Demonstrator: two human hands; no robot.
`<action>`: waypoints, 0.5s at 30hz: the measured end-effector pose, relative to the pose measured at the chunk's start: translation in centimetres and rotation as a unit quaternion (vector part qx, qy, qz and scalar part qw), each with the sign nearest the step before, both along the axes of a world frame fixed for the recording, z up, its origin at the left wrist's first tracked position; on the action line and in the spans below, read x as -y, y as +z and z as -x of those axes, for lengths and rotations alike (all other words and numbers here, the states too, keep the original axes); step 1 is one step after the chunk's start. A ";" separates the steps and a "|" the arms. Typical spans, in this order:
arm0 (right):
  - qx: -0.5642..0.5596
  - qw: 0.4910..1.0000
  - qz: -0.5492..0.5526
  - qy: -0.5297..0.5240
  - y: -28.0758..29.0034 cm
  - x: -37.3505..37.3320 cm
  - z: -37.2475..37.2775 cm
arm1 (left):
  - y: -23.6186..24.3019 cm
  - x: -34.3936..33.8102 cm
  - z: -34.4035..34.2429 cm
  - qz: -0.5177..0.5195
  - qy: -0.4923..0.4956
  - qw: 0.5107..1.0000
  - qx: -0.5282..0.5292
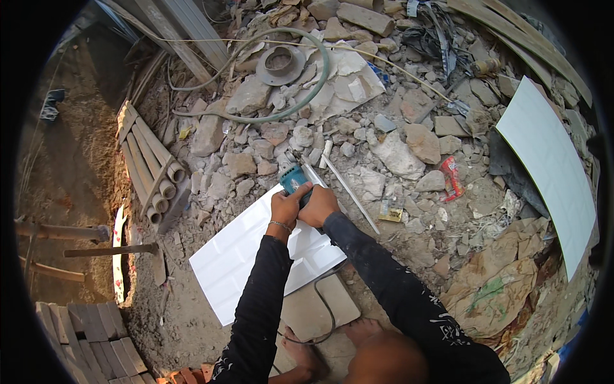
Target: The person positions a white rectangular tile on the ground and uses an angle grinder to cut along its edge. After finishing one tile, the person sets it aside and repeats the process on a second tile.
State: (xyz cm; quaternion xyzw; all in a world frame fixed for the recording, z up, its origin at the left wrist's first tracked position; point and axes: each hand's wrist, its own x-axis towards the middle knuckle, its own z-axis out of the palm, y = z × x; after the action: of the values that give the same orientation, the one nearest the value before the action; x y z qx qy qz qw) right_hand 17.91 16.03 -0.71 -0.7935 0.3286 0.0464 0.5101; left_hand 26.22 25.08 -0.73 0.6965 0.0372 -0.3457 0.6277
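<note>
Rubble (pixel 396 153) covers the ground ahead of you. Your left hand (pixel 288 208) and right hand (pixel 320 206) wrap the teal power tool (pixel 293 178) at the white panel (pixel 224 262)'s far edge; contact can't be told. You seem to be cutting or lining up; next calls for steady panel support. Right of it lies a white strip (pixel 350 195); nearer you, a beige slab (pixel 304 313).

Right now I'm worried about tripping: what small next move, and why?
Probably shift the left foot away from the black cord: it loops over the slab beside that bare foot, while left hand and right hand grip the teal power tool.
</note>
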 end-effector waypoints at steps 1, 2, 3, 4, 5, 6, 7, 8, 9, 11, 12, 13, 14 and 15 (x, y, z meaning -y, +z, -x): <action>-0.004 1.000 -0.001 0.003 0.0 0.1 -0.1 | 0.0 0.0 -0.1 0.007 -0.003 1.000 -0.006; -0.009 1.000 -0.005 0.004 -0.1 0.2 -0.2 | 0.0 0.1 -0.1 0.006 -0.001 1.000 -0.007; -0.015 1.000 -0.010 0.004 -0.1 0.2 -0.3 | -0.1 0.1 -0.1 0.005 0.002 1.000 -0.009; -0.019 1.000 -0.014 0.005 -0.1 0.2 -0.4 | -0.1 0.0 -0.2 0.002 0.004 1.000 -0.011; -0.021 1.000 -0.012 0.002 -0.2 0.2 -0.4 | 0.0 0.0 -0.2 0.011 0.001 1.000 -0.017; -0.021 1.000 -0.009 -0.001 -0.2 0.2 -0.4 | -0.1 0.1 -0.3 0.014 -0.002 1.000 -0.016; -0.021 1.000 -0.008 -0.005 -0.2 0.1 -0.5 | 0.0 0.1 -0.3 0.010 -0.004 1.000 -0.017; -0.022 1.000 -0.014 -0.004 -0.2 0.1 -0.5 | 0.0 0.1 -0.3 0.003 -0.004 1.000 -0.019; -0.023 1.000 -0.020 -0.004 -0.2 0.2 -0.5 | 0.0 0.1 -0.3 0.010 -0.005 1.000 -0.016; -0.026 0.999 -0.024 -0.001 -0.2 0.3 -0.5 | 0.0 0.1 -0.3 0.012 -0.006 1.000 -0.015; -0.030 0.999 -0.021 0.003 -0.1 0.3 -0.5 | 0.0 0.1 -0.3 0.018 -0.007 1.000 -0.014; -0.033 0.999 -0.018 0.008 -0.1 0.4 -0.5 | 0.0 0.1 -0.3 0.020 -0.006 1.000 -0.015; -0.033 0.999 -0.020 0.005 0.0 0.4 -0.5 | 0.1 0.1 -0.3 0.020 -0.005 1.000 -0.017; -0.033 0.999 -0.021 0.004 0.1 0.4 -0.4 | 0.1 0.1 -0.3 0.018 -0.005 1.000 -0.016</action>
State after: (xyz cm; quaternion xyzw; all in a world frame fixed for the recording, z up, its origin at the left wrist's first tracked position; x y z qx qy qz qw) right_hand 18.35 15.65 -0.65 -0.7818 0.3413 0.0812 0.5156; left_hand 26.50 24.98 -0.66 0.6799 0.0376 -0.3602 0.6377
